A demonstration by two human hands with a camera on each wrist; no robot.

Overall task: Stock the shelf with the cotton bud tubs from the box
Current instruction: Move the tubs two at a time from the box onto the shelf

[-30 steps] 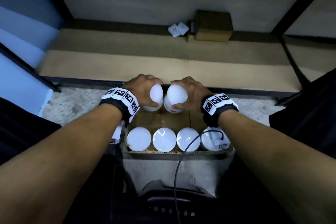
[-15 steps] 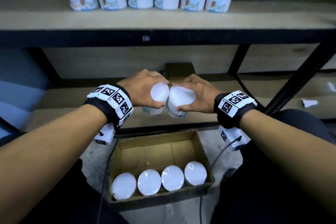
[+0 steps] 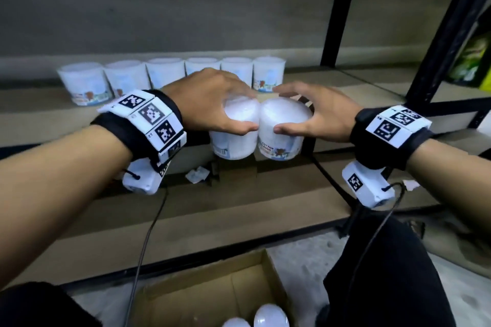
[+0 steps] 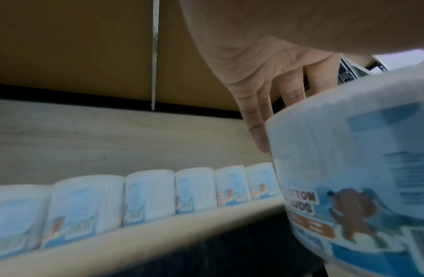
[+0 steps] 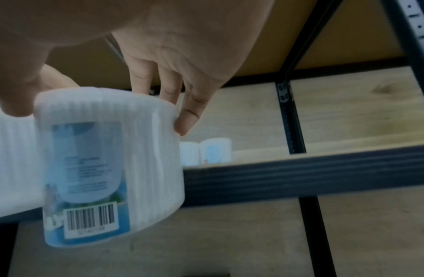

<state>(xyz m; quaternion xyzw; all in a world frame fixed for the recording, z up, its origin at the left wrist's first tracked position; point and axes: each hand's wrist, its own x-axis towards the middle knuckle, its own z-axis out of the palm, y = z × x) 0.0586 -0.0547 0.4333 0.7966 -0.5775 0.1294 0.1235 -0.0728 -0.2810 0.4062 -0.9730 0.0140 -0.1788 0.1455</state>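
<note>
The left hand (image 3: 212,103) is gripping 1 cotton bud tub (image 3: 233,130) from above, fingers curled over the lid rim, and the right hand (image 3: 313,111) is gripping a second cotton bud tub (image 3: 281,133) in the same way. Both tubs are hanging in the air, touching each other, in front of the shelf (image 3: 53,111) edge and a little below the row of 6 tubs (image 3: 164,71) standing at the back. More tubs (image 3: 271,317) are waiting in the cardboard box (image 3: 212,289) on the floor.

The risk, as I judge it, is that each grip is holding only the lid rim, so a tub may slip or the lid may come off. If the bottoms are catching the shelf edge, a tub could tip. Pushing too far could also knock the back row.
</note>
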